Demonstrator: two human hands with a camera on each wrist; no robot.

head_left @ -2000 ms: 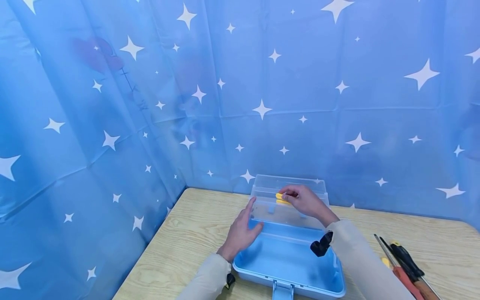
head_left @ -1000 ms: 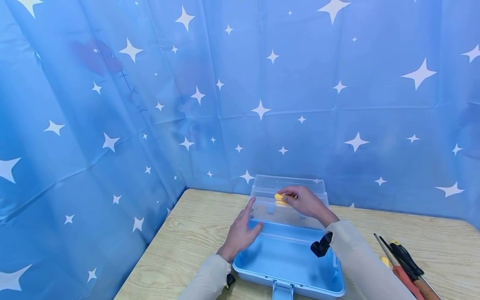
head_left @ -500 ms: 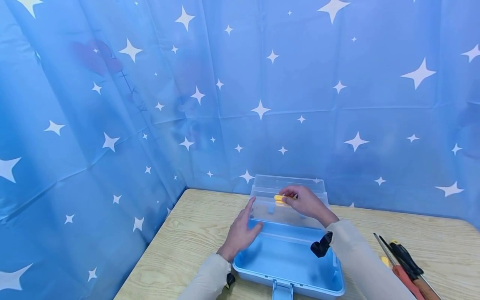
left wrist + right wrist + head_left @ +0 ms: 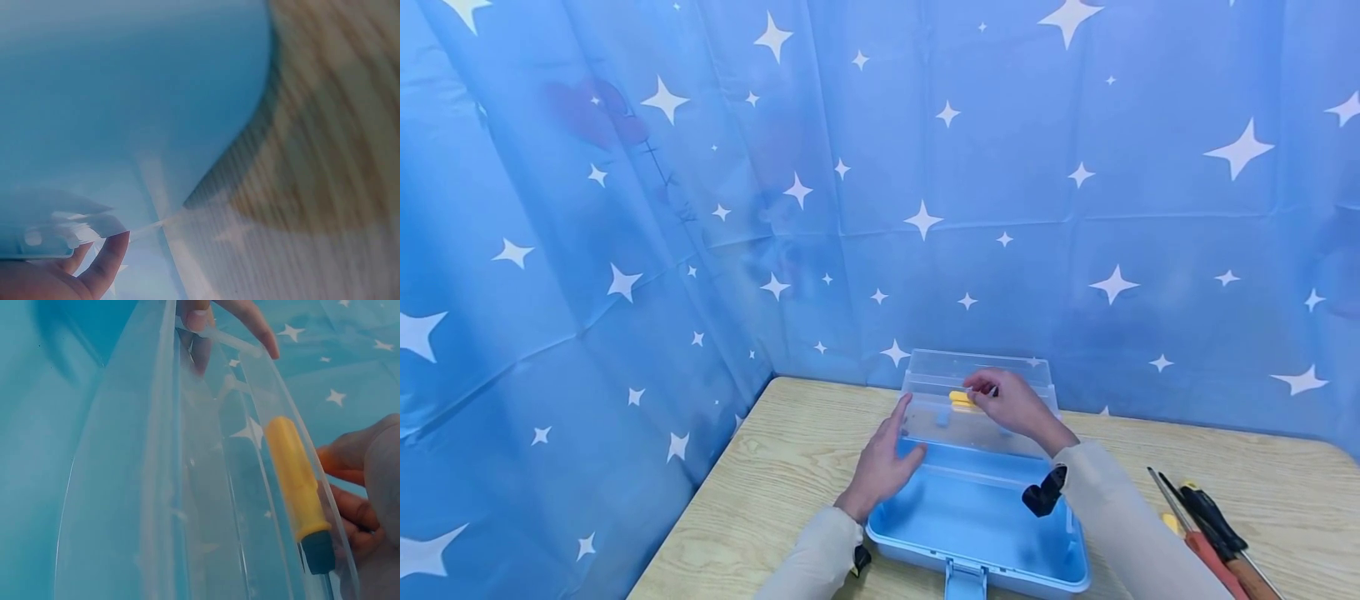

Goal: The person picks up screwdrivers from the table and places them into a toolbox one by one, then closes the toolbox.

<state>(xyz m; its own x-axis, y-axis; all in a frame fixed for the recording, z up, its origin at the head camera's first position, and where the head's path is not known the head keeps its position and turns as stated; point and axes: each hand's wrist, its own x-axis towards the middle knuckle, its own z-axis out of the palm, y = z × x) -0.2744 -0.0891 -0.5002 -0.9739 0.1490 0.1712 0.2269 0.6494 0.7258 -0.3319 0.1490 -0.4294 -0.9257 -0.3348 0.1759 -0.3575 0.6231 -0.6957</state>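
In the head view a blue toolbox [image 4: 970,521] stands with its clear lid [image 4: 977,367] raised at the back. A screwdriver [image 4: 294,475] with a yellow handle, dark collar and metal shaft lies behind a clear wall of the lid in the right wrist view. My right hand [image 4: 1011,408] is just beside that handle, fingers loosely bent and outside the clear wall, holding nothing. My left hand [image 4: 880,467] stays at the lid's left end, thumb and straight fingers spread; its fingertips [image 4: 112,256] are at the clear edge in the left wrist view.
At the right of the wooden table [image 4: 775,467] lie several tools, among them a screwdriver with a black handle [image 4: 1206,508] and a red handle [image 4: 1208,560]. A small yellow piece [image 4: 1170,522] is beside them. Blue star-printed cloth [image 4: 850,208] hangs behind the table.
The yellow screwdriver has come down slightly into the lid. My right hand's fingers have parted from its handle. My left hand has hardly moved.
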